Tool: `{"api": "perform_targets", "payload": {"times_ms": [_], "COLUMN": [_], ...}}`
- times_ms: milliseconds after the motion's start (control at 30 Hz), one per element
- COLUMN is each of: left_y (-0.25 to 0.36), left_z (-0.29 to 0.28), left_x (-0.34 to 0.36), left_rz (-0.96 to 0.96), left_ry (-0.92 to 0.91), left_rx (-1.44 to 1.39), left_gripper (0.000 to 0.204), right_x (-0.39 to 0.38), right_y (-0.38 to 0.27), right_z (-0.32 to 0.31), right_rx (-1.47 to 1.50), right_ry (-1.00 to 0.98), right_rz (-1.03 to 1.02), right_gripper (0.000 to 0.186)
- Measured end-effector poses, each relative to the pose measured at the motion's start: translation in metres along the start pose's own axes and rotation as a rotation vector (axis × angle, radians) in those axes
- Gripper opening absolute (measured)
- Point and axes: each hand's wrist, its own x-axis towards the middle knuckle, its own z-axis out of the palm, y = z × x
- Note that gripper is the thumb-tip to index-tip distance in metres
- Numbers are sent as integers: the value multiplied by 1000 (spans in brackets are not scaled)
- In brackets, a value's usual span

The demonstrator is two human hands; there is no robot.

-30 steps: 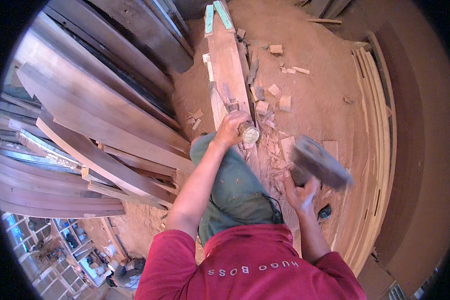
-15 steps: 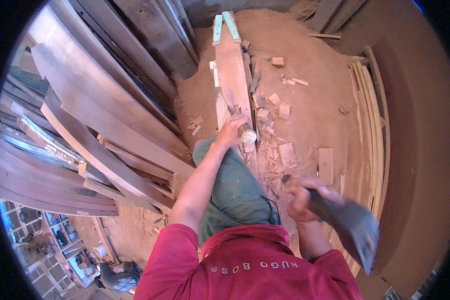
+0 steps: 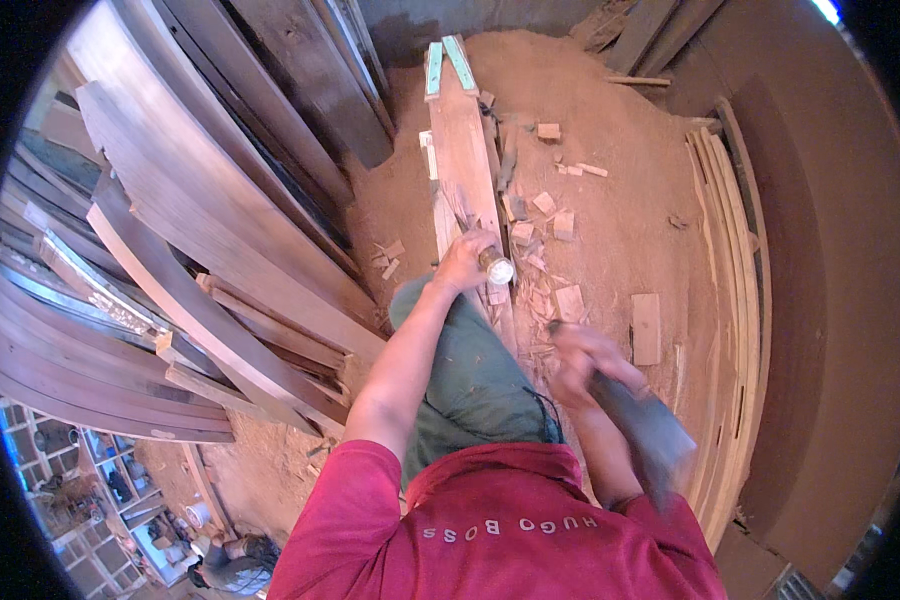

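Observation:
My left hand (image 3: 464, 260) is wrapped round the handle of a chisel (image 3: 497, 268), whose pale round butt points toward me. Its blade slants away onto a long wooden plank (image 3: 462, 130), where splintered wood stands up near the tip. Off to the right, my right hand (image 3: 590, 362) is closed on a dark hatchet-like tool (image 3: 642, 430). The tool's broad head is smeared by motion and hangs back toward my right shoulder, apart from the chisel. Two pale green strips (image 3: 434, 68) form a V at the plank's far end.
Curved wooden boards (image 3: 220, 240) lean in a large stack on the left. Offcuts (image 3: 563, 225) and chips lie on the sawdust floor right of the plank, with a flat wood block (image 3: 646, 328) nearer. Long slats (image 3: 735, 280) stand along the right. Another person (image 3: 232, 568) is at lower left.
My right hand and its hatchet-like tool have swung a little left and up, closer to the plank. The left hand keeps its hold on the chisel.

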Motion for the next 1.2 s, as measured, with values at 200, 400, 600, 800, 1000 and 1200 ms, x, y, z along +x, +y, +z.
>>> {"api": "perform_targets", "payload": {"times_ms": [200,400,600,800,1000,1200], "left_y": [15,35,64,25,43,88], "left_z": [-1,5,50,37,-129,-116], "left_x": [7,21,103,181,212,105], "left_rz": [52,162,-186,-495,-202,12], "left_ry": [40,178,-3,41,688,604], "left_rx": [69,97,276,201,-414,-85], "left_gripper": [34,26,31,20,20,28], "right_x": [-22,-40,-78,-81,-80,-98], "right_y": [92,105,171,152,154,215], "right_z": [38,16,21,19,19,45], "right_rx": [-127,106,82,97,116,130], "right_ry": [11,178,148,91,-21,-106], "right_rz": [273,437,689,693,898,867], "right_gripper": [31,24,19,17,14,23]}}
